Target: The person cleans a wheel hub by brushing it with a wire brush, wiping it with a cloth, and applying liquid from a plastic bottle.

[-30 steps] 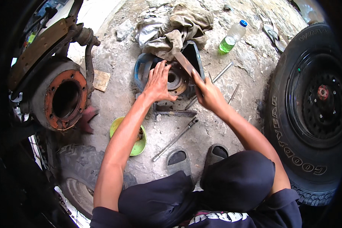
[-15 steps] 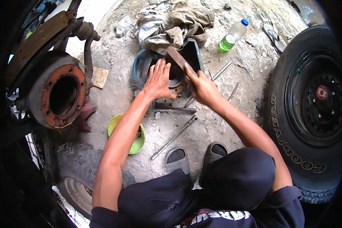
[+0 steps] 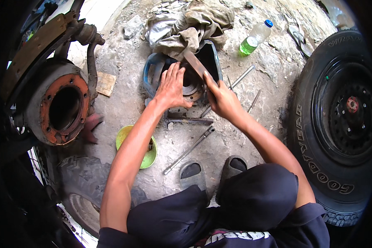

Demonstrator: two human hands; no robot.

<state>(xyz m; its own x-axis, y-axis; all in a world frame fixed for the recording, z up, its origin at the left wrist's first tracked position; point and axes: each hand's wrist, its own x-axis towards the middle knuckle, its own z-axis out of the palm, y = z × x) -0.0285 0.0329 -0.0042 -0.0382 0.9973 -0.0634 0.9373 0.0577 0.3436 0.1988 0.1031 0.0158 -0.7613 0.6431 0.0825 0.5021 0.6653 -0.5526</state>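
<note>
Right hand (image 3: 224, 99) clamped on the near end of a flat metal bar (image 3: 196, 64), which angles away up-left from the fingers, over the far side of a round metal part (image 3: 191, 88), far tip by the crumpled rag (image 3: 190, 39). Left hand (image 3: 170, 87) spread wide, fingers and thumb along the part's left side; part sits in the blue cut-open container (image 3: 146, 78), between both hands.
</note>
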